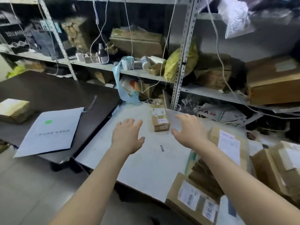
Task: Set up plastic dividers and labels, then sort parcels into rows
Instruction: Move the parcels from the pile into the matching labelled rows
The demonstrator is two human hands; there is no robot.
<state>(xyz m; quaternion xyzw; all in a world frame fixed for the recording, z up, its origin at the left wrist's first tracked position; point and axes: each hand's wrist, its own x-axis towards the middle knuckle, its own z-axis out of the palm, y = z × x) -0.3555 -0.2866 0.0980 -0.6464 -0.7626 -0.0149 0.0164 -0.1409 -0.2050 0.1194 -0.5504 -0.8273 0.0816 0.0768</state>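
A small brown taped parcel (159, 118) lies on a white board (146, 159) in front of me. My left hand (127, 135) hovers just left of it, fingers spread and relaxed, holding nothing. My right hand (190, 130) is to the right of the parcel, fingers slightly bent and spread, also holding nothing. Neither hand touches the parcel. A grey mailer bag with a green sticker (48, 132) lies on the dark table (56, 91) to the left. A small tan box (13, 109) sits at the far left of that table.
Cardboard parcels with labels (193, 198) pile up at the right, one flat box (228, 146) beside the board. Metal shelving (183, 62) behind holds boxes, a yellow bag (173, 64), label rolls (128, 62) and hanging cords. A blue strip of label backing (120, 88) hangs down.
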